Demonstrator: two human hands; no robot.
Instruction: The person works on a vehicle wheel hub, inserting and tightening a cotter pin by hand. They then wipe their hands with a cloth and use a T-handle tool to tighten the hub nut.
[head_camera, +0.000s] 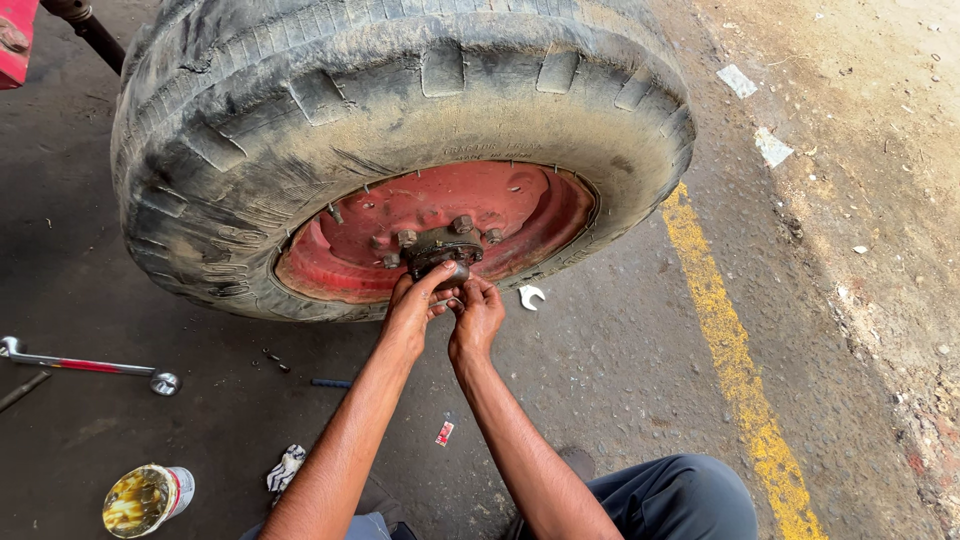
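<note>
A big worn tyre (400, 110) on a red rim (350, 245) stands in front of me. At the rim's centre sits a dark hub (440, 245) ringed by several bolts. A small metal cap (455, 271) juts from the hub's lower end. My left hand (415, 305) reaches up with its fingers on that cap. My right hand (478, 312) is pressed next to it just below the cap, fingers curled around a small part I cannot make out.
A small spanner (530, 295) lies on the asphalt under the tyre. At left lie a long wrench with a red handle (85, 365), an open tin of grease (145, 498) and a rag (287, 465). A yellow painted line (735, 370) runs at right. My knee (670, 495) is at the bottom.
</note>
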